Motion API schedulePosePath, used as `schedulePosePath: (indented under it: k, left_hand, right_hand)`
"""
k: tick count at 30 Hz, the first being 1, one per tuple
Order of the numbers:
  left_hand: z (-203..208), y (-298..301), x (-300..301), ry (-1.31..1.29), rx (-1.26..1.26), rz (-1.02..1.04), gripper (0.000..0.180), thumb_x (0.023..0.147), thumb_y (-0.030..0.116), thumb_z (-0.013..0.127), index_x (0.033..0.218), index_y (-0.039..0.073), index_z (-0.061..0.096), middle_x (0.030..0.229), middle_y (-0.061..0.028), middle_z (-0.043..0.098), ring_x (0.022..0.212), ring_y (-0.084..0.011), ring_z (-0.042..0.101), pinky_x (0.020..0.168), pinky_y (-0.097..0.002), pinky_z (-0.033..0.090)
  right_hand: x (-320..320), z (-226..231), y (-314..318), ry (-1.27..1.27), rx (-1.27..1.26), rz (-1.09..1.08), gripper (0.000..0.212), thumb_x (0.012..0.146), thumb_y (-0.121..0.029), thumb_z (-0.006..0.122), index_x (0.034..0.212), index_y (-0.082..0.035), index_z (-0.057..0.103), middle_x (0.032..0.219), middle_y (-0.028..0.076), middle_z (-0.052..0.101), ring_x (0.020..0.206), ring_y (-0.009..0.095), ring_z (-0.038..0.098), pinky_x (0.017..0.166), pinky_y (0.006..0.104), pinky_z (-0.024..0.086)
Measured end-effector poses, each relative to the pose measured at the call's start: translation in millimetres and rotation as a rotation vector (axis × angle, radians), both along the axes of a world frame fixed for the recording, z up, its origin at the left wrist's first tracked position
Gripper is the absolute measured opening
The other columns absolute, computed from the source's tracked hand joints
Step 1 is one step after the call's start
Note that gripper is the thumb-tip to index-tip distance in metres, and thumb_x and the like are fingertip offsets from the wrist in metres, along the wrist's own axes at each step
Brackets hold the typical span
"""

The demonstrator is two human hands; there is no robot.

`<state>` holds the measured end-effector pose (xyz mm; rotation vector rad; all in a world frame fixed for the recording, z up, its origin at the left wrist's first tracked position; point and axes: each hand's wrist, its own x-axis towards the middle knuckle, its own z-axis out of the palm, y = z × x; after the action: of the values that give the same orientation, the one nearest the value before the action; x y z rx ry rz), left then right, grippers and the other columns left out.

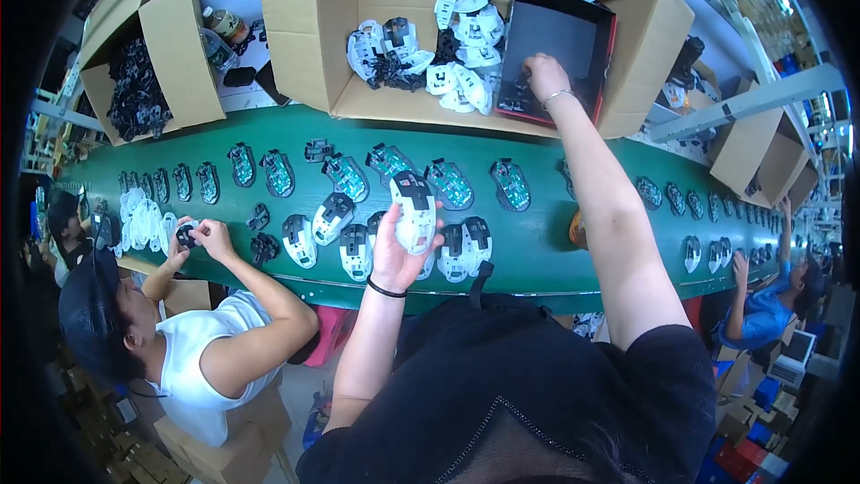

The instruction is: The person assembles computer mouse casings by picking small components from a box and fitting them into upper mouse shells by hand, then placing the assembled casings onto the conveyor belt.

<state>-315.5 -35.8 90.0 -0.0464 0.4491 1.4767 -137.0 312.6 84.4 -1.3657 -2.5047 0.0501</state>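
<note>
My left hand (391, 255) holds up a white computer mouse shell (415, 215) with a dark patch at its top, the fingers wrapped round its edges. Stretched far forward, my right hand (545, 78) is inside a shallow black box (557, 25) with a red rim. Its fingers are curled down by small black parts (515, 95) on the box floor; what they pinch, if anything, is too small to make out. Below the held shell, more white mouse shells (356, 251) lie along the near side of the green table. Mouse bases with green circuit boards (450, 184) lie beyond them.
A large cardboard carton (300, 27) holds the black box and piles of white shells (475, 31). Left, a co-worker (215, 332) handles a small dark part near white pieces (143, 220). Another person in blue (761, 309) works at right. The green table (546, 260) runs sideways.
</note>
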Motion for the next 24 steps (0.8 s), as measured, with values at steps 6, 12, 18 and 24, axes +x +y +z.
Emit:
schedulePosePath:
  k: [6,12,18,24]
  left_hand:
    - [8.9,8.8,1.0,0.032,-0.043,-0.001,0.038,0.085,0.020,0.054,0.122,0.010,0.048,0.116,-0.0155,0.055,0.101,-0.0293,0.056,0.074,-0.0389,0.048]
    - [14.0,22.9,9.7,-0.018,0.044,-0.082,0.037,0.090,0.033,0.045,0.119,0.010,0.051,0.111,-0.0146,0.058,0.095,-0.0253,0.058,0.070,-0.0373,0.048]
    - [25.2,10.8,20.0,0.016,0.010,-0.057,0.036,0.092,0.035,0.047,0.118,0.011,0.051,0.110,-0.0117,0.058,0.097,-0.0268,0.058,0.071,-0.0388,0.049]
    - [27.0,0.9,16.9,0.087,0.027,-0.011,0.031,0.091,0.031,0.049,0.118,0.016,0.049,0.102,-0.0054,0.061,0.094,-0.0249,0.060,0.069,-0.0383,0.051]
  right_hand:
    - [20.6,12.5,11.8,0.332,-0.217,-0.134,0.024,0.065,-0.009,0.073,0.089,-0.007,0.068,0.072,0.011,0.064,0.071,0.025,0.064,0.071,0.0324,0.051]
    - [32.1,24.1,-2.0,0.360,-0.168,-0.199,0.016,0.066,-0.009,0.073,0.081,-0.006,0.069,0.076,0.011,0.067,0.071,0.024,0.065,0.071,0.0312,0.051]
    - [33.2,29.4,-1.9,0.342,-0.085,-0.206,0.014,0.067,-0.009,0.071,0.080,-0.010,0.069,0.076,0.010,0.066,0.072,0.023,0.065,0.072,0.0316,0.051]
    - [28.8,40.2,-19.4,0.466,-0.150,-0.224,0.017,0.067,-0.014,0.074,0.081,-0.007,0.070,0.074,0.009,0.067,0.070,0.018,0.065,0.070,0.0298,0.051]
